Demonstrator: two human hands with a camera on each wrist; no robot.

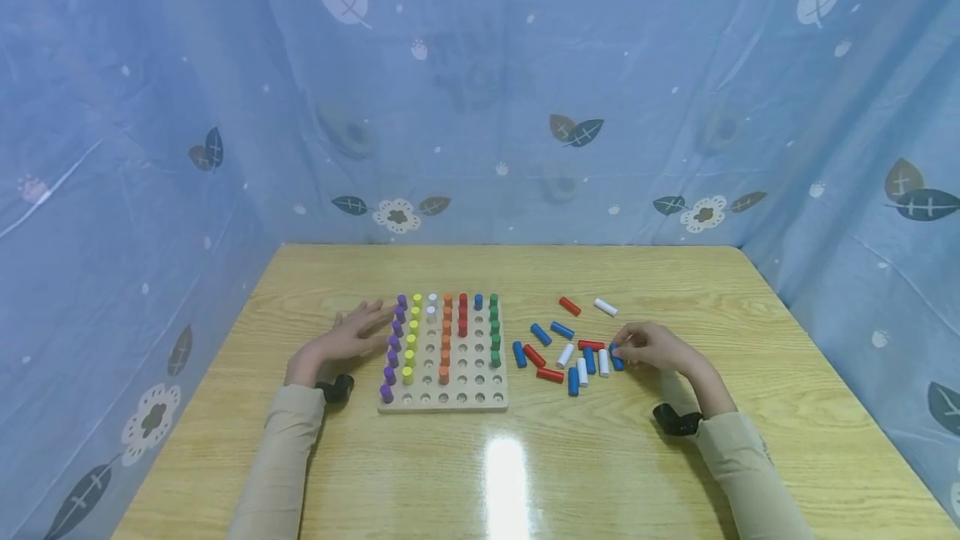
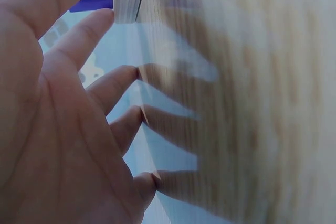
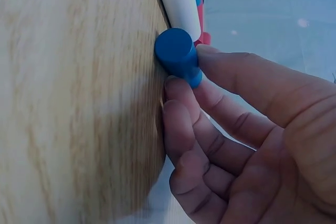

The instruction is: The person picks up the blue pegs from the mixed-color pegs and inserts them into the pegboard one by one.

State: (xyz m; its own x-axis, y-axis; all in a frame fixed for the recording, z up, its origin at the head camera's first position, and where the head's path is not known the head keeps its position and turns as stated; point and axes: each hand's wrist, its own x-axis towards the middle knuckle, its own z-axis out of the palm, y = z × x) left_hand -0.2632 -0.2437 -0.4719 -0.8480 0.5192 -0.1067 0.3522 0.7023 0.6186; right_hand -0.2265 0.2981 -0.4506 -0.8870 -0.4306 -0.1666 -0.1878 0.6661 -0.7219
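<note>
At the right end of a group of loose pegs, my right hand pinches a blue peg between thumb and fingers, low at the tabletop. A white peg lies just beside it. My left hand rests with spread fingers on the table, its fingertips right at the left edge of a wooden peg board. Columns of purple, yellow, white, orange, red, blue and green pegs stand in the board. Purple, the leftmost column, is full; the blue column holds a single blue peg at the far end.
Between board and right hand lie several loose red, white and blue pegs, among them a red peg and a white peg. The wooden table is bounded by a blue patterned curtain behind and at the sides.
</note>
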